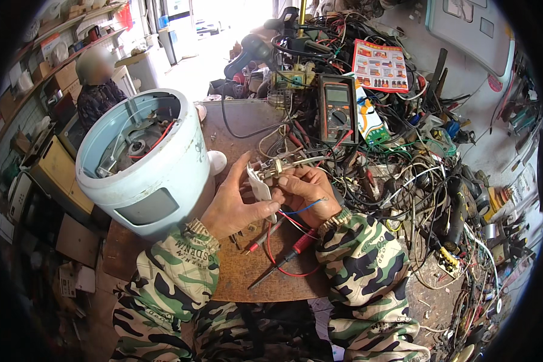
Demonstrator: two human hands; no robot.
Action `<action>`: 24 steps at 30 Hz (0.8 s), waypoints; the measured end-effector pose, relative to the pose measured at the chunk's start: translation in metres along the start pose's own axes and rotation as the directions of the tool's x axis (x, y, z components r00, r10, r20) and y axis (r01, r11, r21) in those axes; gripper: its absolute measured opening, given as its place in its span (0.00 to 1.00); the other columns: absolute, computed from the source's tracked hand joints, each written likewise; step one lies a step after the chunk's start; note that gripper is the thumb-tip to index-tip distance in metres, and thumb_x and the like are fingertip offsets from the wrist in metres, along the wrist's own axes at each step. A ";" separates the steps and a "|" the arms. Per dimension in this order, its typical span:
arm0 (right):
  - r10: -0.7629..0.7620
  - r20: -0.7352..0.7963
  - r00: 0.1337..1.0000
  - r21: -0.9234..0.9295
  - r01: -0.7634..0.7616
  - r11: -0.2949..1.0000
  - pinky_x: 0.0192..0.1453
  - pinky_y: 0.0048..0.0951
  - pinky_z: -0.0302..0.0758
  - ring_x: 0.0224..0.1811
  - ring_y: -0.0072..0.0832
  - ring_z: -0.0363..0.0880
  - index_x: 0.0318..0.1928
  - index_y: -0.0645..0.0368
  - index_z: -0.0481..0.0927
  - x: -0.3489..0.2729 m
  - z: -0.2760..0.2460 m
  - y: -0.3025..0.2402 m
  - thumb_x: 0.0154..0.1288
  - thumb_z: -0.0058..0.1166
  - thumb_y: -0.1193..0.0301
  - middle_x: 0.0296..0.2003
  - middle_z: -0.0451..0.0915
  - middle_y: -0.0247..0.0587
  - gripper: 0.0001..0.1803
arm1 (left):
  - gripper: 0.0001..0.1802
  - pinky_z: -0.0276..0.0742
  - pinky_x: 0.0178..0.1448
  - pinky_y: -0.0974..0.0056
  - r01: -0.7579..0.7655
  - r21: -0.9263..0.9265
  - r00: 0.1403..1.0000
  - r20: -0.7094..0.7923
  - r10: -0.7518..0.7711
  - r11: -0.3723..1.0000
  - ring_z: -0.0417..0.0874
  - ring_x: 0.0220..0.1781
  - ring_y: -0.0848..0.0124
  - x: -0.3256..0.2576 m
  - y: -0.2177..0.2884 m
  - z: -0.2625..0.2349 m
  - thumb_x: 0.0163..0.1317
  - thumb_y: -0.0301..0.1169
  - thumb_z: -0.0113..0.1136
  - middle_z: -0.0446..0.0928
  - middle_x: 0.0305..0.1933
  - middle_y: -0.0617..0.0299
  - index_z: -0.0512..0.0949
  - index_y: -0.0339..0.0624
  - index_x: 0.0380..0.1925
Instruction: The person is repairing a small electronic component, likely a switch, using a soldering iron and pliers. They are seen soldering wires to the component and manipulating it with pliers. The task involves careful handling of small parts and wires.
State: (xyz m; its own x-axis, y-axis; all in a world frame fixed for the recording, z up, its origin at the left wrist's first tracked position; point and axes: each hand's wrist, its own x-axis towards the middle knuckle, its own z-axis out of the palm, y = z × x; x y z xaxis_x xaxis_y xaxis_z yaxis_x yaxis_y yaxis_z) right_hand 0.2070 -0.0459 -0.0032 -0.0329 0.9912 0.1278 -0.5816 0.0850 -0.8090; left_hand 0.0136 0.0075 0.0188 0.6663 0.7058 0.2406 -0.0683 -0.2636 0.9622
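Observation:
Above the brown wooden tabletop (235, 274), my left hand (232, 202) grips a white plastic part (258, 186) with metal fittings and wires, its thumb and fingers around the edge. My right hand (312, 192) pinches the metal-fitted side of the same part, fingertips partly hidden. A blue wire (308, 207) trails past my right fingers, with red and white wires hanging below. Under my hands lie a red test probe (264, 239) and a red-handled tool (303, 243) with a long thin tip. What exactly the held part is, I cannot make out.
A round pale-blue appliance housing (154, 196), open at the top, stands left of my hands. A multimeter (338, 111) stands beyond my right hand. Tangled cables (416, 181) pile up on the right. At the back left a person (96, 84) is near cluttered shelves (60, 36).

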 end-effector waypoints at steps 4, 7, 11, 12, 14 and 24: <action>-0.016 -0.038 0.999 -0.012 0.016 1.000 0.41 0.31 0.83 0.32 0.28 0.84 0.46 0.70 0.80 -0.008 -0.003 -0.010 0.67 0.60 0.76 0.34 0.84 0.45 0.11 | 0.60 0.74 0.65 0.60 -0.004 -0.021 0.999 0.049 0.005 1.000 0.75 0.60 0.69 0.007 0.005 0.008 0.52 0.34 0.76 0.70 0.61 0.53 0.43 0.29 0.74; -0.011 -0.065 0.998 -0.012 0.010 1.000 0.40 0.31 0.82 0.31 0.29 0.83 0.44 0.70 0.80 -0.008 -0.004 -0.008 0.67 0.59 0.76 0.33 0.84 0.45 0.09 | 0.59 0.76 0.63 0.61 -0.018 -0.003 0.999 0.041 0.019 1.000 0.77 0.58 0.69 0.007 0.002 0.010 0.52 0.33 0.76 0.71 0.60 0.53 0.43 0.29 0.74; -0.041 0.012 0.999 -0.023 0.042 0.999 0.40 0.31 0.81 0.32 0.30 0.83 0.43 0.70 0.80 0.005 -0.006 0.004 0.67 0.59 0.76 0.33 0.84 0.45 0.08 | 0.59 0.78 0.60 0.62 0.010 0.006 1.000 -0.005 -0.010 1.000 0.81 0.53 0.69 0.001 0.005 0.001 0.54 0.32 0.76 0.76 0.53 0.54 0.42 0.29 0.74; 0.017 0.042 0.999 -0.019 -0.017 1.000 0.39 0.31 0.81 0.32 0.29 0.83 0.42 0.68 0.80 0.006 -0.006 0.008 0.67 0.59 0.76 0.33 0.84 0.44 0.07 | 0.59 0.79 0.59 0.62 0.041 -0.025 0.999 -0.023 -0.042 0.999 0.82 0.51 0.69 -0.004 0.000 -0.002 0.54 0.32 0.76 0.78 0.51 0.54 0.41 0.29 0.74; -0.062 -0.058 0.996 -0.039 0.060 0.997 0.40 0.31 0.81 0.33 0.28 0.82 0.43 0.66 0.81 -0.007 -0.014 -0.008 0.67 0.59 0.74 0.33 0.83 0.42 0.08 | 0.60 0.78 0.60 0.61 -0.016 -0.127 0.999 0.040 0.022 0.992 0.82 0.52 0.68 0.013 -0.008 0.014 0.53 0.32 0.77 0.79 0.50 0.53 0.41 0.28 0.73; -0.053 -0.092 0.994 -0.039 0.050 0.998 0.38 0.29 0.81 0.33 0.28 0.83 0.46 0.66 0.80 0.003 -0.005 0.002 0.67 0.63 0.69 0.36 0.83 0.42 0.13 | 0.64 0.76 0.63 0.62 -0.064 0.094 0.998 0.009 0.064 0.993 0.80 0.56 0.68 0.007 -0.018 0.001 0.47 0.41 0.83 0.79 0.53 0.54 0.47 0.28 0.72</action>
State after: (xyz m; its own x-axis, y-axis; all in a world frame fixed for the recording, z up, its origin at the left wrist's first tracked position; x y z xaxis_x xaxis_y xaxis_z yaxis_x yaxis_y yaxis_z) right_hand 0.2099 -0.0423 -0.0077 0.0733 0.9904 0.1171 -0.5504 0.1381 -0.8234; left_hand 0.0209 0.0165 0.0034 0.6673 0.6816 0.3002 -0.0406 -0.3692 0.9285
